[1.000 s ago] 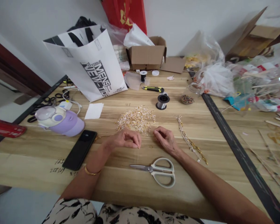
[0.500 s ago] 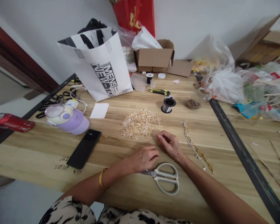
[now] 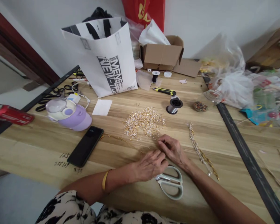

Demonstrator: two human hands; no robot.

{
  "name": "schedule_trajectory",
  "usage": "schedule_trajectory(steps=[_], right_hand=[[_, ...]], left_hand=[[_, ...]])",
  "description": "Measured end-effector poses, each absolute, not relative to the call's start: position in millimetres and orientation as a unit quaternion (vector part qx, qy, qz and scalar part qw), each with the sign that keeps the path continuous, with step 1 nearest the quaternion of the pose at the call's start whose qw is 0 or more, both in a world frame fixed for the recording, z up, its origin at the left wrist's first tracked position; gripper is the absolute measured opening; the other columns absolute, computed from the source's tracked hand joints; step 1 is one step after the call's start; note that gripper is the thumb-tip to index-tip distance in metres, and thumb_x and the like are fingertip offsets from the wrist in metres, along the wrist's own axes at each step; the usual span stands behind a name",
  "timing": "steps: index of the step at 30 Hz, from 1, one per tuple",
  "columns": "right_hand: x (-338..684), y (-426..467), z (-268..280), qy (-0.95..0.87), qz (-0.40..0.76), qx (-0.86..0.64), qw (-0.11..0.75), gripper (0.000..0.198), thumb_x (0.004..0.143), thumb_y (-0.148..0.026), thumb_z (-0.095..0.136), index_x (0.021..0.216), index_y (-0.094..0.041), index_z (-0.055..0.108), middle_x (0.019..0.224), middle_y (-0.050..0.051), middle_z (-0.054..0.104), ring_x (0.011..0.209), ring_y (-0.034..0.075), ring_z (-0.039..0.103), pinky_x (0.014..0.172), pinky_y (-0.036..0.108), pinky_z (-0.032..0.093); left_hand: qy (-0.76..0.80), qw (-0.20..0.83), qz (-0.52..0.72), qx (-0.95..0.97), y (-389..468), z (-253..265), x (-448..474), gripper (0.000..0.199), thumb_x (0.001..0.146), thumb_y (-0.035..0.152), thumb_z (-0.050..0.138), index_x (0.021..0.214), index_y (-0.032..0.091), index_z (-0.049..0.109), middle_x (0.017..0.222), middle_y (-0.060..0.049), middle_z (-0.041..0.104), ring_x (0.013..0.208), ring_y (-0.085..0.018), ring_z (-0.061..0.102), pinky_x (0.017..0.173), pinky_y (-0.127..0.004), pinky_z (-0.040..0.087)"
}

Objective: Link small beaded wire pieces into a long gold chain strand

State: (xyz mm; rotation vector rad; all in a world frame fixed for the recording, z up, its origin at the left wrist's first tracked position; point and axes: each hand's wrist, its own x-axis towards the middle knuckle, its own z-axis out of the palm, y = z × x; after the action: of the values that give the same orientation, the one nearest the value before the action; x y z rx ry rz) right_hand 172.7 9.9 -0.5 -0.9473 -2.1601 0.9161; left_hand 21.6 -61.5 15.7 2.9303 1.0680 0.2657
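My left hand [image 3: 150, 165] is closed, its fingers curled close against my right hand; whatever they may grip is hidden. Thumb and forefinger of my right hand [image 3: 172, 148] pinch together at the near edge of a loose pile of gold and silver beads or charms [image 3: 143, 122]; anything between them is too small to name. Scissors with pale handles [image 3: 170, 182] lie beneath my left hand, which covers their blades. A thin gold chain [image 3: 121, 139] stretches from the phone toward my left hand. Gold and silver chains [image 3: 197, 149] rest right of my right forearm.
Left are a black phone [image 3: 86, 146], a purple bottle [image 3: 71, 113] and a red can [image 3: 10, 114]. Beyond the pile sit a wire spool [image 3: 174, 106], a box cutter [image 3: 164, 91] and a jar of beads [image 3: 200, 106]. A white bag [image 3: 107, 59] and cardboard box [image 3: 161, 54] stand behind.
My left hand has moved right, up against my right hand, and now covers the scissor blades. The whole view has shifted slightly.
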Motion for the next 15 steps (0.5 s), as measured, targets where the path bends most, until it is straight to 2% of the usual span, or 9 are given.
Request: schedule_trajectory(steps=[6, 10, 15], right_hand=[[168.6, 14.5, 5.2, -0.846, 0.330, -0.328, 0.261, 0.017, 0.091, -0.025, 0.045, 0.089, -0.018, 0.059, 0.076, 0.003, 0.059, 0.067, 0.013, 0.056, 0.061, 0.024, 0.046], [164.1, 25.3, 19.8, -0.875, 0.326, -0.279, 0.224, 0.024, 0.092, -0.026, 0.043, 0.104, -0.019, 0.063, 0.100, 0.008, 0.062, 0.090, 0.017, 0.060, 0.078, 0.031, 0.050], [144.6, 39.8, 38.3, -0.904, 0.330, -0.185, 0.198, 0.032, 0.095, -0.030, 0.040, 0.120, -0.021, 0.057, 0.120, 0.009, 0.054, 0.115, 0.020, 0.048, 0.098, 0.041, 0.041]], left_hand=[[0.345, 0.019, 0.087, 0.934, -61.9, 16.0, 21.4, 0.011, 0.087, 0.013, 0.043, 0.082, 0.014, 0.053, 0.089, -0.008, 0.058, 0.089, -0.021, 0.054, 0.069, -0.030, 0.047], [0.348, 0.027, 0.084, 0.933, -62.0, 16.1, 20.5, 0.011, 0.087, 0.014, 0.043, 0.084, 0.013, 0.054, 0.091, -0.009, 0.058, 0.089, -0.021, 0.055, 0.068, -0.031, 0.047], [0.342, 0.034, 0.089, 0.935, -61.2, 14.3, 18.2, 0.011, 0.088, 0.016, 0.043, 0.089, 0.014, 0.054, 0.097, -0.010, 0.057, 0.095, -0.022, 0.054, 0.073, -0.032, 0.047]])
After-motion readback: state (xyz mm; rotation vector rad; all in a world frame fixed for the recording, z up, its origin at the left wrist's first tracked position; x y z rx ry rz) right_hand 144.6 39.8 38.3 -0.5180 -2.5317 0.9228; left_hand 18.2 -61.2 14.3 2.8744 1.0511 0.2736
